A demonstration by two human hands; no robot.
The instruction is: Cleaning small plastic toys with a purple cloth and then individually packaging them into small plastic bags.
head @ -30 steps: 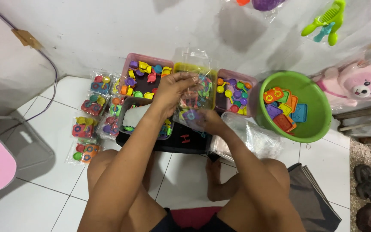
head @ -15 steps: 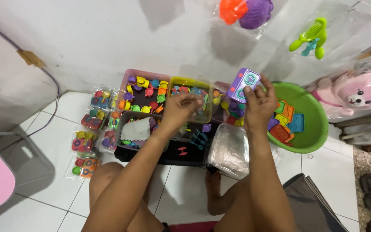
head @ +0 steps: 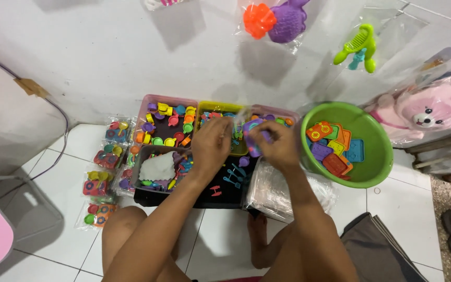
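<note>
Your right hand [head: 277, 146] grips a purple plastic toy stove [head: 253, 137] – your left hand [head: 212, 146] pinches a clear plastic bag [head: 238, 117] open – above the yellow plastic bin [head: 216, 107].

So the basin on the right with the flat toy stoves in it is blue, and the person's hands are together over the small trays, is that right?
Not quite: the basin is green, not blue, as the head view shows. The rest holds: it sits on the right with flat toy stoves inside, and the left hand and right hand meet over the small trays.
</note>
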